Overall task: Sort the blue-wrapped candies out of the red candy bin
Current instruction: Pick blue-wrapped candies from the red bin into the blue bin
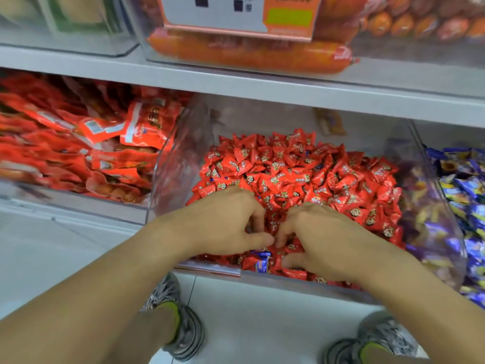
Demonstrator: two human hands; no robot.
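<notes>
Red candies (301, 174) under both curled hands; blue-wrapped candy (263, 262) below.

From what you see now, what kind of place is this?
Most likely a shop's bulk snack aisle: clear bins on shelves hold red candies, blue-wrapped candies and red snack packets, and a price label hangs on the upper bin.

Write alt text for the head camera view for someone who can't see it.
Both hands, the left hand and the right hand, dig with curled fingers into a clear bin heaped with red candies, with a blue-wrapped candy showing just below them near the front. A bin of blue candies sits to the right, and red snack packets to the left.
</notes>
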